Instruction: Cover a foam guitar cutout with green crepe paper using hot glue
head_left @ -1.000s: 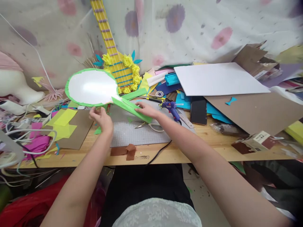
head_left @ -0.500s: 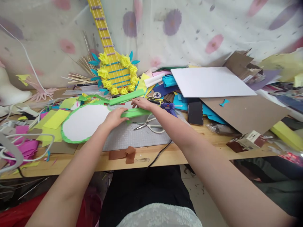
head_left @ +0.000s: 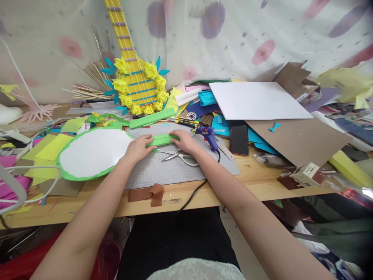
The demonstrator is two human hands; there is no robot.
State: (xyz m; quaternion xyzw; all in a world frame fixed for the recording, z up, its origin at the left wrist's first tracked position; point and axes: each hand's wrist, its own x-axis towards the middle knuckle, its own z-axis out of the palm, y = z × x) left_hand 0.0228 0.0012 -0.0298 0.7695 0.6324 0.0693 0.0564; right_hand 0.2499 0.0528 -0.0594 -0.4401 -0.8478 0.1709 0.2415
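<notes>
A flat white oval board (head_left: 93, 153) with a green crepe paper rim lies on the left, tilted slightly. Its green-wrapped neck (head_left: 160, 140) extends right over the cutting mat. My left hand (head_left: 139, 147) grips the neck close to the oval. My right hand (head_left: 184, 140) is closed on the neck's far end, fingertips pressing its top. Just below my right hand are scissors (head_left: 186, 158) with white handles, blades pointing left. Behind the neck rests a strip of folded green crepe paper (head_left: 151, 118).
A yellow paper guitar (head_left: 141, 91) trimmed with yellow flowers leans at the back. Right of my hands are a blue glue gun (head_left: 207, 134), a phone (head_left: 239, 138) and a white board (head_left: 259, 101). Brown paper (head_left: 145, 193) lies near the table's front edge.
My right hand has drawn back from beyond the neck and now holds its right end. My left hand stays on the neck. The view has shifted slightly right.
</notes>
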